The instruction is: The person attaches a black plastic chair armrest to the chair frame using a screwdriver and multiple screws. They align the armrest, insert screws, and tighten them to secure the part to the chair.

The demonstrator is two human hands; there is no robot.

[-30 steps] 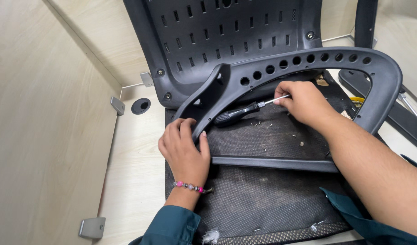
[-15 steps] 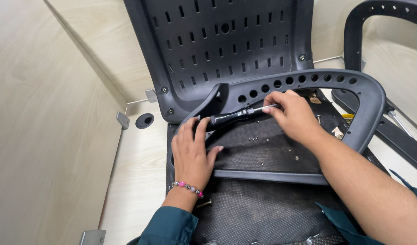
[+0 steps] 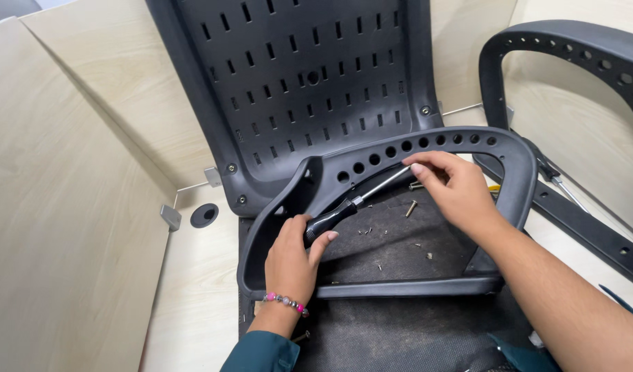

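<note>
While I watch from the head view, my left hand (image 3: 292, 258) is wrapped around the black handle of a screwdriver (image 3: 344, 210), thumb and fingers closed on it, the palm resting against the lower left bend of a black plastic armrest frame (image 3: 516, 172). My right hand (image 3: 457, 189) pinches the metal shaft of the same screwdriver near its tip, fingertips pressed together just under the row of round holes along the top bar of the armrest frame. So the screwdriver lies slanted inside the opening of the frame, handle low on the left, tip higher on the right, held at both ends.

The armrest frame lies flat on the dark underside of a chair seat (image 3: 399, 331), which rests on the pale wooden bench (image 3: 192, 310). Several small screws (image 3: 410, 208) lie loose on the seat fabric inside the frame, just below my right hand. A slotted black chair back (image 3: 309, 83) rises from the far edge of the seat. A second armrest (image 3: 571, 48) sits towards the far right corner of the bench, well apart from my hands. A beaded bracelet (image 3: 287, 302) circles my left wrist.
</note>
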